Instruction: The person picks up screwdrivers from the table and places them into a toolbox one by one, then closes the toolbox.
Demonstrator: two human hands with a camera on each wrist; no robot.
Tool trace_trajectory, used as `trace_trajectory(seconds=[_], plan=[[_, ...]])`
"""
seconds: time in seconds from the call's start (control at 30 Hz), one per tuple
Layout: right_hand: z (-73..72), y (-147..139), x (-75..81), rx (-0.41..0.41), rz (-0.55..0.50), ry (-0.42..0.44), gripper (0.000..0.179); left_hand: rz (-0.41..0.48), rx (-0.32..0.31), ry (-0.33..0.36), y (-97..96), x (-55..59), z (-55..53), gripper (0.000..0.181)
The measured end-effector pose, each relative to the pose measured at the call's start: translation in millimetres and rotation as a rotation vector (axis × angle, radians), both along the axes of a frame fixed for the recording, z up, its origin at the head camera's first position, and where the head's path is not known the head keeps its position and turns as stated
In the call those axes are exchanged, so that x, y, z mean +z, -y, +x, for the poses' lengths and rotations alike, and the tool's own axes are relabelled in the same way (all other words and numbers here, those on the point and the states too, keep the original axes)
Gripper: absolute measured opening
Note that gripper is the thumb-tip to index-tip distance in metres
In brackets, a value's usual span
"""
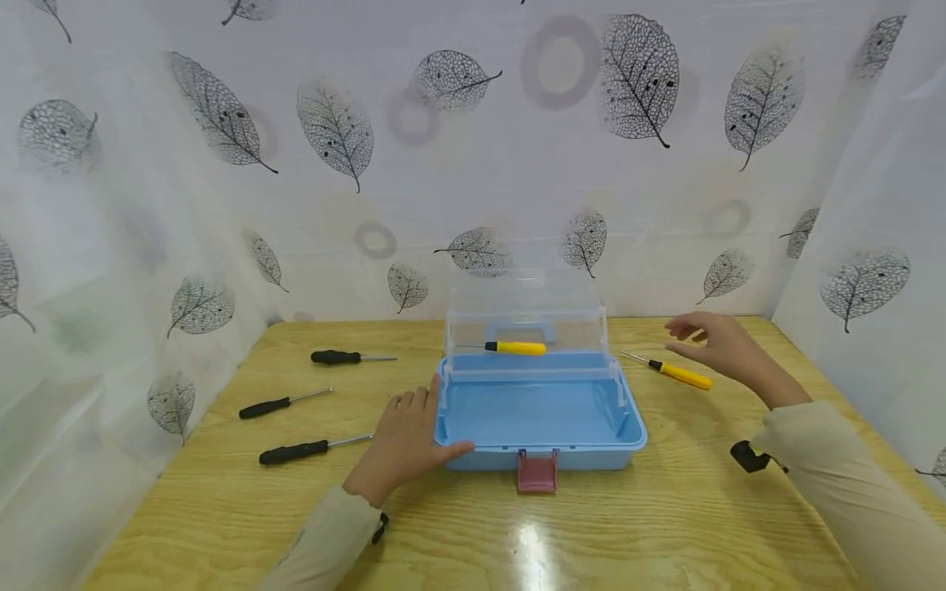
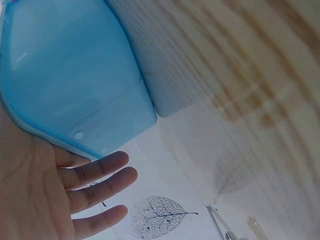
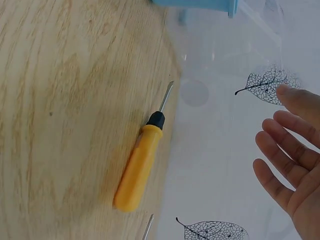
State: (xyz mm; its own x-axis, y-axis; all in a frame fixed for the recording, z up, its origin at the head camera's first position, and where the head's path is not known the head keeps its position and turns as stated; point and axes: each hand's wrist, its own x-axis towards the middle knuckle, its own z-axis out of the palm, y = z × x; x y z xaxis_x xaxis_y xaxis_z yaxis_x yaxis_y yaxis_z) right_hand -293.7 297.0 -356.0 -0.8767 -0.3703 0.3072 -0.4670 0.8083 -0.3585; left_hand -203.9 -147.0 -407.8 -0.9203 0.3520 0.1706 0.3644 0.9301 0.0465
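Right of the blue toolbox (image 1: 480,461), whose left side is touched by the left hand (image 1: 408,432), fingers extended, pressure unclear, a yellow-handled screwdriver (image 1: 668,370), presumably light and rigid, is ungripped by the empty, loosely spread right hand (image 1: 715,343) and best grasped around its handle (image 3: 139,167).

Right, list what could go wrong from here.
The right fingers could catch the metal tip of the tabletop screwdriver, or roll it away. The left fingers, at the blue box's side, might push it askew. If jolted, the second yellow screwdriver in its clear tray could slide.
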Motion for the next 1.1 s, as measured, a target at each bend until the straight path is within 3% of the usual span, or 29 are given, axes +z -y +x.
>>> trace_trajectory(seconds=[0.7, 1.1], plan=[[-8.8, -26.2, -31.7, -0.073, -0.019, 0.125, 0.033, -0.002, 0.002, -0.004, 1.2, -0.1, 0.0, 0.109], [-14.2, -36.1, -43.9, -0.060, 0.008, 0.165, 0.033, 0.020, 0.005, 0.034, 0.4, 1.3, 1.3, 0.110]])
